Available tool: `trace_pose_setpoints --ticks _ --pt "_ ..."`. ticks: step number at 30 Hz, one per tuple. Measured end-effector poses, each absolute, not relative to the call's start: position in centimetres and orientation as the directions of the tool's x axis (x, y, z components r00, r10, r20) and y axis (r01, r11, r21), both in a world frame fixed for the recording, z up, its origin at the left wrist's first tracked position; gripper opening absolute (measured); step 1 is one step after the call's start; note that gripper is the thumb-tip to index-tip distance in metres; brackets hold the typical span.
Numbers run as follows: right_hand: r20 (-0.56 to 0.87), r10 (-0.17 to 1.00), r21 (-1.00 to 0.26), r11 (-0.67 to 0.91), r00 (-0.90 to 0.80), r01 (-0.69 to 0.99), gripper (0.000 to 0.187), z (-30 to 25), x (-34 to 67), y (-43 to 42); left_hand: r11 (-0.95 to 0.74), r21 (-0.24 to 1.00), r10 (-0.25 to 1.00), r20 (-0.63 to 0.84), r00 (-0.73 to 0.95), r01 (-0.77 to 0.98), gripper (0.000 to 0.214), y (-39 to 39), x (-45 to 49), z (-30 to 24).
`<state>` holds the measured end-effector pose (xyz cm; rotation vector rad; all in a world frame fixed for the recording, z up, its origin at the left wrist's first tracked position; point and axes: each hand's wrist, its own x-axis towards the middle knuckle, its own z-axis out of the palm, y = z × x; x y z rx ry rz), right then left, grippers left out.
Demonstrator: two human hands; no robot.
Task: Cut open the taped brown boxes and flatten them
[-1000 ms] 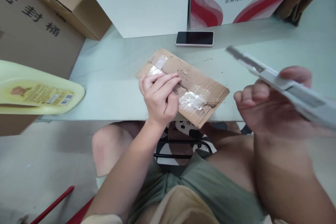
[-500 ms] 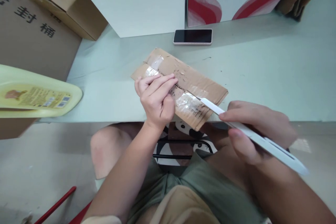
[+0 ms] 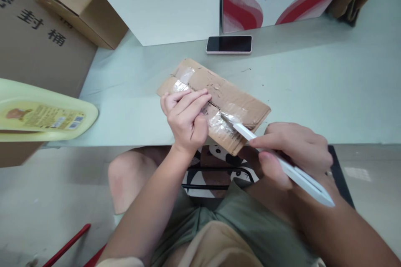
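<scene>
At the near edge of the desk [image 3: 313, 87], the matt brown cardboard [image 3: 241, 89] looks scuffed beneath glossy, crinkled clear tape [image 3: 216, 122]. The cutter [image 3: 307, 183] pairs a smooth white plastic-looking body with a grey metal blade [image 3: 226, 119]; the phone screen [image 3: 229, 44] is glossy.

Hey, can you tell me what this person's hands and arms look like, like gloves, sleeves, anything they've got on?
The left hand and right hand are both ungloved, with no rings on the fingers in sight. The left forearm is bare, with a pale beige sleeve showing at the picture's bottom edge.
</scene>
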<state>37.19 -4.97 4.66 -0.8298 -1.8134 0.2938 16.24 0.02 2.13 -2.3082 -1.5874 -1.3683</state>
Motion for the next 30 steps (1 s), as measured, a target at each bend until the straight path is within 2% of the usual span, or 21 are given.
trace_pose_setpoints --ticks 4,8,17,21,26,30 --pt "0.749 0.646 -0.547 0.728 -0.148 0.413 0.015 4.5 37.0 -5.0 -0.5 0.413 0.725 0.68 0.107 0.761 0.043 0.0 16.2 2.2" --pt "0.739 0.642 -0.516 0.733 -0.202 0.442 0.016 5.1 36.9 -4.9 -0.507 0.398 0.718 0.686 0.119 0.765 0.043 0.1 16.2 2.2" --pt "0.707 0.681 -0.555 0.701 -0.189 0.448 0.013 5.1 36.7 -4.8 -0.499 0.367 0.692 0.715 0.106 0.785 0.044 0.2 16.5 2.1" --pt "0.721 0.675 -0.565 0.703 -0.155 0.433 0.011 5.0 36.9 -5.0 -0.473 0.383 0.728 0.678 0.106 0.793 0.045 0.3 16.4 2.1" --pt "0.655 0.751 -0.669 0.629 -0.086 0.396 0.013 5.4 37.3 -5.9 -0.459 0.368 0.735 0.668 0.113 0.809 0.045 0.2 16.2 2.0" --pt "0.641 0.766 -0.69 0.604 -0.049 0.4 0.014 5.1 37.4 -5.9 -0.456 0.373 0.745 0.657 0.117 0.808 0.046 0.3 16.1 1.9"
